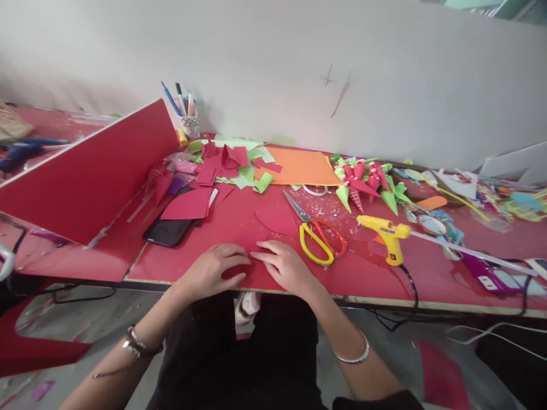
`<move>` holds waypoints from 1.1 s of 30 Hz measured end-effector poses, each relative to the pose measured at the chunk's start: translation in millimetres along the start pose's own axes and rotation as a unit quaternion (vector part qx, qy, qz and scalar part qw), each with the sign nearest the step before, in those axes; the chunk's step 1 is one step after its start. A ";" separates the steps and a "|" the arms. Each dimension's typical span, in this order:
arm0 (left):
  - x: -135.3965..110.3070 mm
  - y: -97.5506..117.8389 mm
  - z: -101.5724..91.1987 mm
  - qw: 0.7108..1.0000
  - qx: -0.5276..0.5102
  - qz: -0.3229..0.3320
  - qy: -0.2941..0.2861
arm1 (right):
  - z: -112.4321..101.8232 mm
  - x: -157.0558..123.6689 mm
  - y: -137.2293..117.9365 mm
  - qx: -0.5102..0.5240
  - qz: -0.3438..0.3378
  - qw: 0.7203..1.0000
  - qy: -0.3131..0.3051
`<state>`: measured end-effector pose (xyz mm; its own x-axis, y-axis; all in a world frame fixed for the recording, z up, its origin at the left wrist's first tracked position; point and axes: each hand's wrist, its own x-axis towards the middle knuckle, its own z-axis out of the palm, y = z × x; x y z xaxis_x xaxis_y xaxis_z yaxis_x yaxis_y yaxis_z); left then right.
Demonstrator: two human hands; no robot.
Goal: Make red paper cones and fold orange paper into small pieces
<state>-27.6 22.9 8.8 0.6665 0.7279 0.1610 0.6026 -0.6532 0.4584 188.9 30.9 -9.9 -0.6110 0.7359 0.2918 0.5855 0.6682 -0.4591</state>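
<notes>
Close together, a person's left hand [216, 267] and right hand [288, 265] rested at the near edge of a red counter [363, 279], fingers extended and unclenched; with red against red, whether they grasped or pressed a sheet could not be told. A fan-shaped red paper [273, 219] lay flat just beyond the right hand, within easy reach. Beside it were scissors [302, 213], handles turned toward the person, probably for quick pickup. Farther right, a yellow glue gun [384, 228] lay with its nozzle pointing left, perhaps to face the work, while its black cord [415, 290] hung over the front edge. The scissors lay between the right hand and the gun, so a reach there would have to clear them. On the left, more red pieces [188, 205] partly covered a black phone [168, 230], and a tilted red board [94, 171] screened off the counter behind it. Paper scraps [231, 162], orange sheets [299, 165] and a cluster of red and green cones [356, 181] crowded the back.
</notes>
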 end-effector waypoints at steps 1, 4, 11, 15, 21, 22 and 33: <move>-1.3 3.7 2.2 1.000 0.024 0.014 0.002 | -0.4 -1.0 0.5 -0.005 -0.005 1.000 -0.007; -3.4 11.3 5.0 0.996 0.076 0.044 0.010 | -3.0 -1.0 2.6 -0.020 -0.018 0.999 -0.026; -6.0 10.6 2.0 0.994 0.091 0.065 0.015 | -6.3 9.6 8.0 -0.081 0.002 0.996 -0.023; -12.1 6.6 0.4 0.995 0.063 0.080 -0.001 | -3.1 13.8 6.6 -0.123 0.040 0.991 -0.018; -19.5 4.6 -3.9 0.996 0.027 0.077 -0.037 | 1.1 16.6 2.4 -0.160 0.058 0.985 -0.022; -20.3 4.4 -4.1 0.996 0.012 0.077 -0.039 | 1.0 16.7 1.9 -0.160 0.061 0.985 -0.020; 5.8 12.7 27.0 0.949 0.145 -0.241 0.142 | 6.2 18.1 -12.4 -0.096 0.111 0.988 0.047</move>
<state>-4.2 13.1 -8.1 0.1626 0.9567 0.2415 0.9302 -0.2303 0.2858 167.2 35.3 -4.2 -0.4099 0.8672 0.2827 0.7946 0.4917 -0.3563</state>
